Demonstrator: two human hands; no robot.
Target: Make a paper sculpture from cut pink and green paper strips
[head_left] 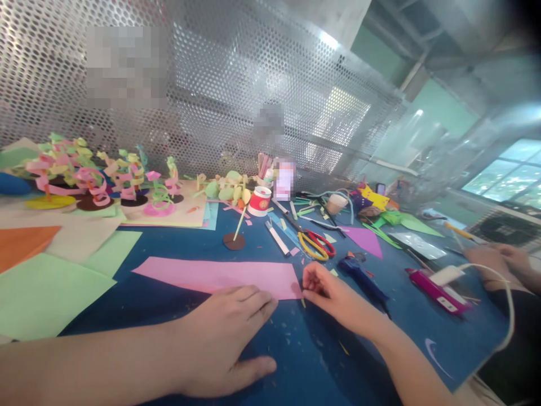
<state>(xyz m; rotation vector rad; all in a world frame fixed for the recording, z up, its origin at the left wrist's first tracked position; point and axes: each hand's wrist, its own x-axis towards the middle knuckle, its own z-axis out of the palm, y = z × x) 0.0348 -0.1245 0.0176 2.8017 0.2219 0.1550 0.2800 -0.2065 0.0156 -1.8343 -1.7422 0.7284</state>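
A long pink paper strip point(220, 273) lies flat on the blue table point(186, 243). My left hand point(232, 332) rests on the strip's lower edge, its fingertips near the right part and its thumb spread away on the table. At the strip's right end is my right hand point(323, 287), with fingers curled and thumb close to the index finger; whether it pinches the paper's edge is too small to tell. A brown disc point(234, 241) with a thin upright stick point(240, 223) stands behind the strip.
Yellow-and-red-handled scissors point(313, 245), a white marker point(278, 239), a blue glue gun point(363, 276) and a red paper cup point(259, 202) lie beyond. Paper sheets point(54, 287) and curled paper models point(95, 189) are left. A magenta power strip point(442, 293) and another person's hands point(496, 262) are right.
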